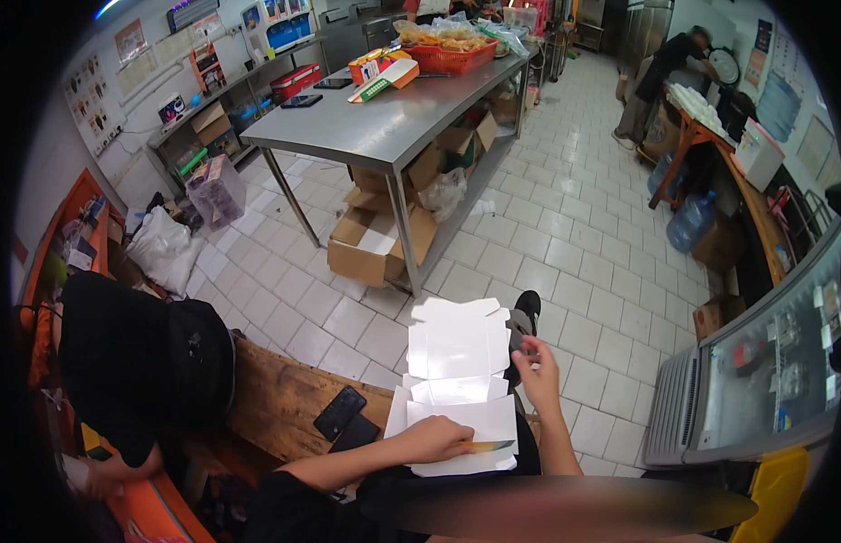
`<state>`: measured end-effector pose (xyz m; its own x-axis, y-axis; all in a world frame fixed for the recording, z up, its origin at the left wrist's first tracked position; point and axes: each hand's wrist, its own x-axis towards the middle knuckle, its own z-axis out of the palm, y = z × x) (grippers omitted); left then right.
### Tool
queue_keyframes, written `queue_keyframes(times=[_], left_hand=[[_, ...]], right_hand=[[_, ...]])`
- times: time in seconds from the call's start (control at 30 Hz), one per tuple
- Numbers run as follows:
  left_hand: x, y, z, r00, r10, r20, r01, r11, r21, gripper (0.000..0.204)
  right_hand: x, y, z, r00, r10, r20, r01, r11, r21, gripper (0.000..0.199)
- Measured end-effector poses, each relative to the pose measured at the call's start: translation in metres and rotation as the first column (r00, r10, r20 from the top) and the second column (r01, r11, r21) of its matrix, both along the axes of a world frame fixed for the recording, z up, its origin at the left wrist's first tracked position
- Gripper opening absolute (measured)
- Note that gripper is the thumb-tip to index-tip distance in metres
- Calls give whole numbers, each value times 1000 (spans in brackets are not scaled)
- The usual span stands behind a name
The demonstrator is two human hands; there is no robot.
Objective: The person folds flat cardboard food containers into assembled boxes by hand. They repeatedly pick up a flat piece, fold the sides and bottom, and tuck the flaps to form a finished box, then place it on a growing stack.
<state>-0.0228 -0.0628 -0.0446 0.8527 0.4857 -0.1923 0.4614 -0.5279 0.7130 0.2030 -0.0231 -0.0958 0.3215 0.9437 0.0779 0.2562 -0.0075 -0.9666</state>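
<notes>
Bench [280,380]: wooden edge along tiled floor [574,271]
Left hand [441,440]: curled onto white box [461,387]; I can't tell its hold
White box: lid open before me
Right hand [537,364]: half-open, apparently holding nothing
Fridge [769,353]: well apart, floor between

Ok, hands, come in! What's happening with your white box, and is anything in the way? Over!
Left hand at white box. Right hand raised beside it. Box opened out. Phone left, not blocking.

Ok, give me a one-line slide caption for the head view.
Left hand on an open white carton, right hand beside it, a steel table beyond on the tiled floor.
</notes>
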Motion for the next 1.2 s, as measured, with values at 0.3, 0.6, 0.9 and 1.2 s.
queue_keyframes(times=[0.3,0.6,0.9,1.2], left_hand=[[8,-4,-9,966,67,251,-12,977,-213,25],[-5,3,-37,919,279,277,-46,776,-629,21],[-14,-3,-72,778,514,361,-19,593,-805,11],[-7,-7,-74,730,557,396,-4,583,-812,9]], right_hand=[[22,-18,68,918,-171,-359,299,892,339,11],[14,-22,34,786,-182,-591,417,862,289,20],[20,-27,-25,206,490,-847,-693,684,227,88],[37,-22,-14,393,745,-539,-898,438,-49,100]])
